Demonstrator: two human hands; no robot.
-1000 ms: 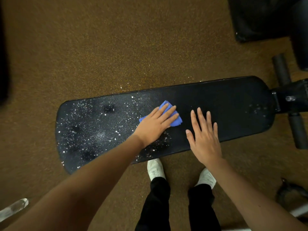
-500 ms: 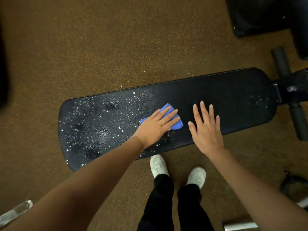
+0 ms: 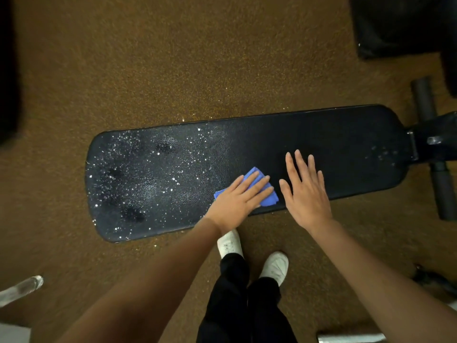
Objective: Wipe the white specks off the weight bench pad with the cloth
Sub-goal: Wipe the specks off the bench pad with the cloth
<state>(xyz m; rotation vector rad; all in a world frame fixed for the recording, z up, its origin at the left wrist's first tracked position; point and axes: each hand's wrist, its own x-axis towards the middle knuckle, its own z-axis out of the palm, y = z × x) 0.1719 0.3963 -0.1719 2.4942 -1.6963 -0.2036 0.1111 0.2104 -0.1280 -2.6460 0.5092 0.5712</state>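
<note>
The weight bench pad (image 3: pixel 309 154) lies flat on the brown carpet (image 3: pixel 173 58), its long axis running left to right across the head view, with the frame post and foam rollers (image 3: pixel 440 169) at its right end. The left hand (image 3: pixel 237 201) rests palm down on the folded blue cloth (image 3: pixel 268 198), fingers straight and together, pressing the cloth against the pad near the pad's near edge, roughly at mid-length. The cloth shows only at the fingertips and at a small corner beside the wrist; the rest is hidden under the palm. The right hand (image 3: pixel 305 191) lies flat and spread on the pad just beside the cloth, on its right, holding nothing; it appears to steady the bench. The white specks (image 3: pixel 128 169) cover the left half of the pad, densest toward the rounded left end, with several dark cleaner patches among them. A fainter, smaller group sits near the right end (image 3: pixel 382 154). The stretch between the cloth and that right-end group looks free of specks. Judgement: the wipe is in progress and less than half complete. The main speck field lies directly left of the cloth along the pad's long axis, so the left hand, already on the cloth and nearer that field, is placed for strokes leftward. Some specks lie on the carpet beyond the far edge (image 3: pixel 184 119); wiping toward an edge is likely to push more off.
</note>
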